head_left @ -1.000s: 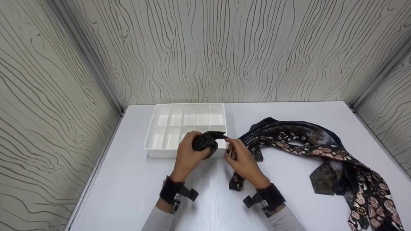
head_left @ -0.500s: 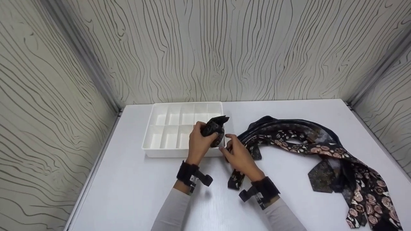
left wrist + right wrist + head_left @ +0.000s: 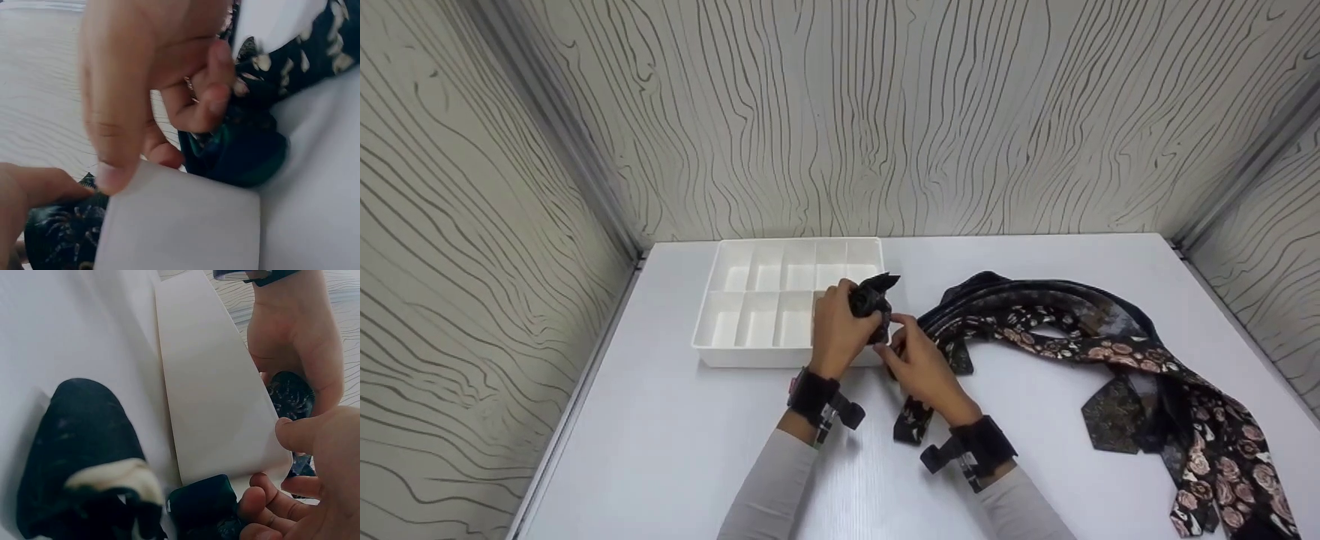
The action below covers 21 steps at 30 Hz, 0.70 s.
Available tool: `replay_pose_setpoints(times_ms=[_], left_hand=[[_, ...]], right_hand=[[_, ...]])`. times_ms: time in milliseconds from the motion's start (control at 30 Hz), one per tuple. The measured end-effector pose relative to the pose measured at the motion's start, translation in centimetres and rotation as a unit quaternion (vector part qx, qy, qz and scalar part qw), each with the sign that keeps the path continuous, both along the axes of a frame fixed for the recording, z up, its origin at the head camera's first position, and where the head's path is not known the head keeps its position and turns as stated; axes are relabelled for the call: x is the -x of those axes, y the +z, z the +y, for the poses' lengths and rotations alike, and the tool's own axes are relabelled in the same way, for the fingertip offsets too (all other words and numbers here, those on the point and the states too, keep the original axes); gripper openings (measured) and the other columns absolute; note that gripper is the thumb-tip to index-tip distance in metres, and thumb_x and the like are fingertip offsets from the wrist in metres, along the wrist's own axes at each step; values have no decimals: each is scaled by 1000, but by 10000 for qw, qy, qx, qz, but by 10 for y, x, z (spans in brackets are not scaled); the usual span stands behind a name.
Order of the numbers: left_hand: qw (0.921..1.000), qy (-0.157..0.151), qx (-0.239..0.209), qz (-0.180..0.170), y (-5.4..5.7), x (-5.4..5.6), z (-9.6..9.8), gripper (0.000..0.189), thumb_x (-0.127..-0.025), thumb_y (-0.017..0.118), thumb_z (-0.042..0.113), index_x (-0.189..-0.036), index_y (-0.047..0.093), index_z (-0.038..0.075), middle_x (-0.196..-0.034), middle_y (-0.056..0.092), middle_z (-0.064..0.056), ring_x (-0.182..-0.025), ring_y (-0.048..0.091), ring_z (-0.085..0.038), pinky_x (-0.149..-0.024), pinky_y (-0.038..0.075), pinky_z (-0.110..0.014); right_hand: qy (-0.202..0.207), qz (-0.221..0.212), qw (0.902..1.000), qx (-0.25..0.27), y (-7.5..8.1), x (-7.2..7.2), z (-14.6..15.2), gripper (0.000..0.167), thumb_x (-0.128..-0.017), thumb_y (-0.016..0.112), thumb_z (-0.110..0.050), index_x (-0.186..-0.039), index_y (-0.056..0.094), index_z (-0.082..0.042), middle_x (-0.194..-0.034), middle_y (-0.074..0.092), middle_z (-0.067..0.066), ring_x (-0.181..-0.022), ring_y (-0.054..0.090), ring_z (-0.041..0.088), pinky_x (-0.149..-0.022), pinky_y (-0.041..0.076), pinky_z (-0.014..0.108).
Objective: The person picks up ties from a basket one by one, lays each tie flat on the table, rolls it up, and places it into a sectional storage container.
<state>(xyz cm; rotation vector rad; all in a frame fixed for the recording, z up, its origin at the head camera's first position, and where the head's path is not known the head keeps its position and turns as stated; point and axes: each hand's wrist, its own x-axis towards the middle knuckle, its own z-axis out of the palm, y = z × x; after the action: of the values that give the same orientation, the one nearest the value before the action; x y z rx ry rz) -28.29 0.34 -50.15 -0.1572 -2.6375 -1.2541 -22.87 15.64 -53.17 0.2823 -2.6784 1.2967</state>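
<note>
1. Head view: the left hand grips a dark rolled tie at the front right compartment of the white box, fingers curled round the roll; whether it is above the rim or partly inside cannot be told. One flap sticks out at the far side. The right hand holds the box's front right corner. Loose ties lie on the surface to the right.
2. Left wrist view: the right thumb presses the rim, the other fingers bent beyond the corner. Patterned fabric shows at lower left beside the left fingers. The roll should be light, soft and slightly slippery, hardly fragile but prone to uncoil.
3. Right wrist view: the roll sits behind the box wall, partly hidden. Its sides look the best hold, with the flap pinned.
</note>
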Motion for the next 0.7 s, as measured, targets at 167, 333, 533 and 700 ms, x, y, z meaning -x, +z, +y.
replay_pose_setpoints(times_ms=[167,333,533,700], left_hand=[[9982,200,457,320,-4,-1,11,44,-83,81,20,-121,63,8,-117,64,-13,-105,54,-34,-81,54,-42],[9934,175,1025,490,-7,-1,18,39,-83,82,14,-120,69,11,-120,65,-13,-106,54,-36,-75,59,-47],[9927,-486,1105,-29,0,0,7,51,-84,83,27,-129,69,7,-127,63,-19,-118,50,-39,-89,57,-47],[9888,-1141,716,-636,10,0,-5,58,-84,78,27,-135,67,2,-135,64,-21,-123,47,-39,-99,52,-47]], right_hand=[[16,-1,10000,-50,1,-1,-1,58,-101,71,-16,-152,47,-2,-94,63,1,-76,56,7,-75,50,29],[106,-38,9999,-124,2,-1,-2,53,-101,70,-11,-151,52,-7,-95,64,1,-75,57,7,-74,51,30],[119,-143,9997,-175,4,0,-1,49,-103,68,-15,-150,54,-11,-96,64,1,-74,58,8,-74,52,34],[69,-114,9996,-264,5,-1,-1,47,-103,69,-17,-148,55,-10,-95,64,0,-76,58,9,-76,52,36]])
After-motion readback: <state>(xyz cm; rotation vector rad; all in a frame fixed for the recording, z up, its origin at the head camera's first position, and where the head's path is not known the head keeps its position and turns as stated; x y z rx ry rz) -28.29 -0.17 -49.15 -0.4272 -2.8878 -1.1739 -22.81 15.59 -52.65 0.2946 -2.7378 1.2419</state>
